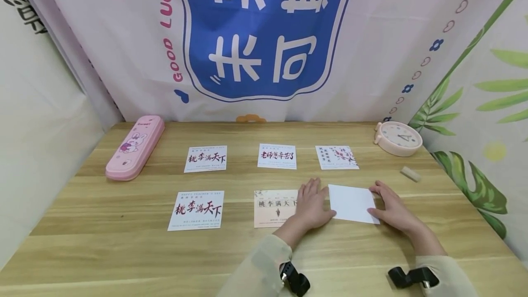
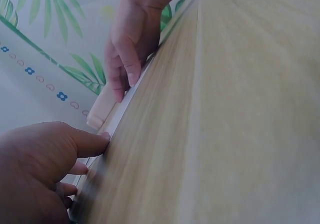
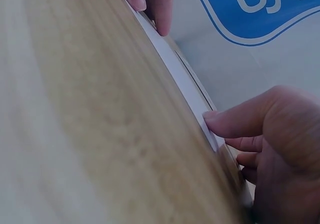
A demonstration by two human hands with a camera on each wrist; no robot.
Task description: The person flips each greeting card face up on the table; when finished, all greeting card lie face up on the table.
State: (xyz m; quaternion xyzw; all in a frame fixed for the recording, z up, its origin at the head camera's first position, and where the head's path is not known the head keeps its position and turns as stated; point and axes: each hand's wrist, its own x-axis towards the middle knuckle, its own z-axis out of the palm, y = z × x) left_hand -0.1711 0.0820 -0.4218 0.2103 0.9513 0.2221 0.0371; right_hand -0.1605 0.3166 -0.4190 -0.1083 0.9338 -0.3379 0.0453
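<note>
A blank white card (image 1: 352,203) lies flat on the wooden table between the two hands. My left hand (image 1: 311,205) touches its left edge with thumb and index finger, while the other fingers lie partly over a cream printed card (image 1: 274,210). On the opposite side, my right hand (image 1: 393,207) rests its thumb and forefinger along the white card's right edge. In the right wrist view the white card (image 3: 175,69) appears as a thin strip, with the right thumb (image 3: 220,121) on its near end. The left wrist view shows the left thumb (image 2: 95,141) at the card's edge.
Printed cards lie left of and behind the hands: one front left (image 1: 195,210), and a back row of three (image 1: 205,158), (image 1: 277,156), (image 1: 337,157). A pink pencil case (image 1: 135,148) is far left. A pink clock (image 1: 399,138) and a small beige block (image 1: 410,174) are right.
</note>
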